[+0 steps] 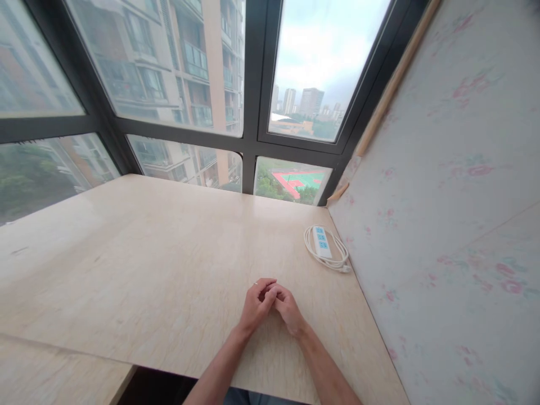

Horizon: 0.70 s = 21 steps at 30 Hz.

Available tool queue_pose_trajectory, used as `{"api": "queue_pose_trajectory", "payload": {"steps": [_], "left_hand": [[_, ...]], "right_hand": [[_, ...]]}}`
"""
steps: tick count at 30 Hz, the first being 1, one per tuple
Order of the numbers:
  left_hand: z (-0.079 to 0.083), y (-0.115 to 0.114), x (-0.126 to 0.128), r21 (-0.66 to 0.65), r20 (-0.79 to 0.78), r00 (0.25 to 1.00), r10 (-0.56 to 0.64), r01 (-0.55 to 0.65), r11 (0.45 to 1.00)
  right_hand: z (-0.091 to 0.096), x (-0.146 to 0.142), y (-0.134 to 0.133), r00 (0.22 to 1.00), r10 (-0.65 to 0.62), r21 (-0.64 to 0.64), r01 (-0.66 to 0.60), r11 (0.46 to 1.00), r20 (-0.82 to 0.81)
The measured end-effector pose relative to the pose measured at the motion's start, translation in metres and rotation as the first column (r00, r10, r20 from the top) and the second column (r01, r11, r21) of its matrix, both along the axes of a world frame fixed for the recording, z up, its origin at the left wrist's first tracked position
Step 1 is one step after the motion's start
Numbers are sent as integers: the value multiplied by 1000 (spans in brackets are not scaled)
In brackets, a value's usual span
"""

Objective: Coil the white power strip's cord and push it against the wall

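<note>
My left hand (255, 304) and my right hand (288, 306) are brought together on the pale wood-grain tabletop (177, 270). Their curled fingertips meet and overlap, and a small dark hollow shows between them. A thin ring (255, 283) is on a finger of my left hand. I see no object in either hand, though the undersides of the fingers are hidden. Beyond my right hand, near the wall, lies a white power strip (323, 242) with blue socket faces. Its white cord (337, 263) is coiled loosely around it, the plug at the near right.
A floral-papered wall (439, 225) bounds the right side. Dark-framed windows (251, 101) rise behind the tabletop, with buildings and a sports court outside. At lower left, a separate board (50, 371) adjoins the front edge beside a dark gap (156, 388).
</note>
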<state>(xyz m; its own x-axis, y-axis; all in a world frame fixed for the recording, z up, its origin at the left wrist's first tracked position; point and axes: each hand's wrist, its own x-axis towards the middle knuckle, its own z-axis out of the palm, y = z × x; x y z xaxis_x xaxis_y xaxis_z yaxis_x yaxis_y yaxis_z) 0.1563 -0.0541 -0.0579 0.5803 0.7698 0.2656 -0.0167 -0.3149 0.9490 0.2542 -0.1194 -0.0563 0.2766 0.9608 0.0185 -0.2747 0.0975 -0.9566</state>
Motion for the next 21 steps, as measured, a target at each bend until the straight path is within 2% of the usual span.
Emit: {"api": "queue_pose_trajectory", "payload": {"steps": [2,4,8,13,21], "left_hand": [[2,1,0,-81,15,999,-45,46,996],[4,1,2,-150,34,996,-84,88,985],[2,0,8,-146,16,991,-131,132,980],[-5,-4,11,-38,-71,994,-83,80,996],[-14,-5,12,-7,-92,993,-70,70,998]], "right_hand": [[2,5,-4,984,6,-19,-9,1000,-177],[1,10,-4,935,-9,-40,-5,999,-355],[-6,15,-1,844,-57,-89,12,996,-533],[-9,16,1,842,-54,-89,7,996,-536],[-9,12,-1,861,-72,-60,48,997,-503]]}}
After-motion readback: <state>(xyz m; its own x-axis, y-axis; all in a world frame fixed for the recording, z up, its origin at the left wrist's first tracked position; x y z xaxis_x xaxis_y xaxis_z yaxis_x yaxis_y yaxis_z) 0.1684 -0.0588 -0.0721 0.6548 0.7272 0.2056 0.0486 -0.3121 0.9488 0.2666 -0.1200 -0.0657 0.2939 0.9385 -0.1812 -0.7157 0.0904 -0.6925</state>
